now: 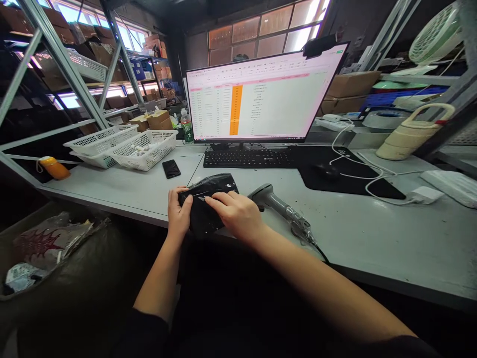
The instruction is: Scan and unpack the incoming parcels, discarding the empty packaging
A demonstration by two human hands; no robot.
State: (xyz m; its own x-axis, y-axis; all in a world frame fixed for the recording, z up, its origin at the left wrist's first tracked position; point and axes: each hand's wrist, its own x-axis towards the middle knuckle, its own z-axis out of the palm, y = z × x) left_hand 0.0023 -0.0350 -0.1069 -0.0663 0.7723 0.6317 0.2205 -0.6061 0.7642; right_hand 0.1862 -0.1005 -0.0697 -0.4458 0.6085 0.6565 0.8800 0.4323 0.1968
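Note:
A black plastic mailer bag (208, 219) is held just over the table's front edge, its glossy surface creased. My left hand (179, 211) grips its left side, thumb on the near face and fingers behind. My right hand (238, 211) is closed with bent fingers over the upper right of the bag. A small pale pointed tip, like a blade (201, 199), sticks out from the right fingertips against the plastic; the rest of it is hidden. Just right of this hand lies a grey barcode scanner (278, 205) with clear wrap round its handle.
Behind the bag stand a keyboard (246, 158) and a monitor (249, 107) showing a spreadsheet. A phone (171, 169) and white baskets (149, 161) are to the left. A mouse (325, 172) and cables lie right. A large bag of waste (85, 258) sits below the table at left.

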